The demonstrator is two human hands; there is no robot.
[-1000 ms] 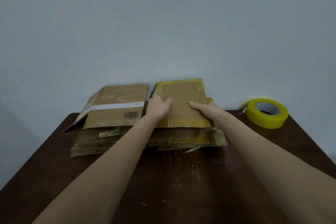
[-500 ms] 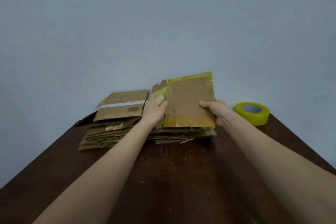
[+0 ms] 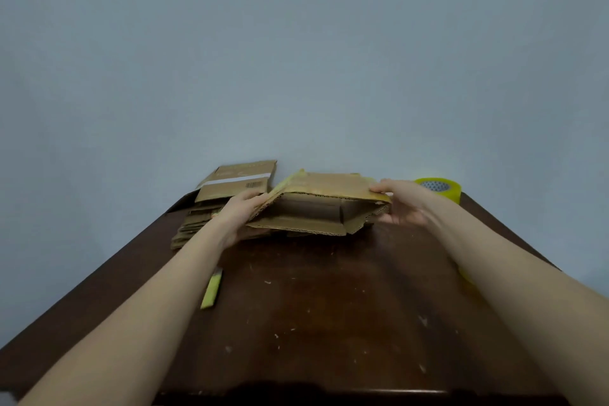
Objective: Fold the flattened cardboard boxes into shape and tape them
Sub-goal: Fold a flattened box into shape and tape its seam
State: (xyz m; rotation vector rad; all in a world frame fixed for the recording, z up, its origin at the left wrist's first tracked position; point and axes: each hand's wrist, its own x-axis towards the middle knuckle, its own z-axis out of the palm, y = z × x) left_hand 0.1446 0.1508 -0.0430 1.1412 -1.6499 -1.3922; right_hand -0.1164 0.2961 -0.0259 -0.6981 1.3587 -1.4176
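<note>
A dark wooden table (image 3: 329,323) stood against a pale wall. Above its far end, a partly opened cardboard box (image 3: 316,208) was held at both sides: left hand (image 3: 242,217) gripping, right hand (image 3: 400,204) pinching. Flattened boxes (image 3: 235,183) lay far left, and a yellow tape roll (image 3: 440,189) far right.

Scuffed dark table (image 3: 329,323) against grey wall (image 3: 296,43)

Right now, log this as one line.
box: partly open | left hand: holds left edge | right hand: holds right edge | tape roll: untouched
</note>
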